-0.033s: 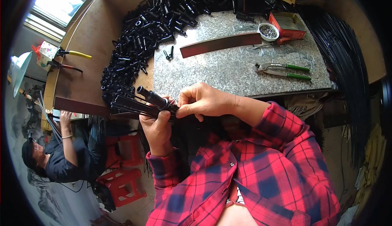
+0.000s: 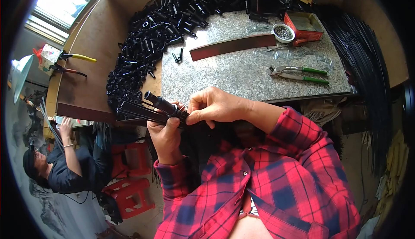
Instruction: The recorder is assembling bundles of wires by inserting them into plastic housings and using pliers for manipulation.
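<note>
My left hand (image 2: 165, 140) is closed round a black umbrella frame (image 2: 161, 104), a tube with thin dark ribs gathered beside it. Its thumb presses on the frame's near end, and the tube's open end points up to the left. My right hand (image 2: 212, 106) is pinched at that near end, thumb against forefinger. A thin pale wire (image 2: 186, 104) shows right by the fingertips; whether they grip it or part of the frame cannot be made out.
Black tubular parts (image 2: 151, 44) lie heaped along the back left. On the speckled board (image 2: 233, 77) are green-handled pincers (image 2: 300, 74), a dark red strip (image 2: 233, 47), a white cup (image 2: 283, 33) of small metal bits and a red box (image 2: 312, 36). Long black rods (image 2: 367, 62) hang over the right edge. A co-worker (image 2: 73, 161) sits at left.
</note>
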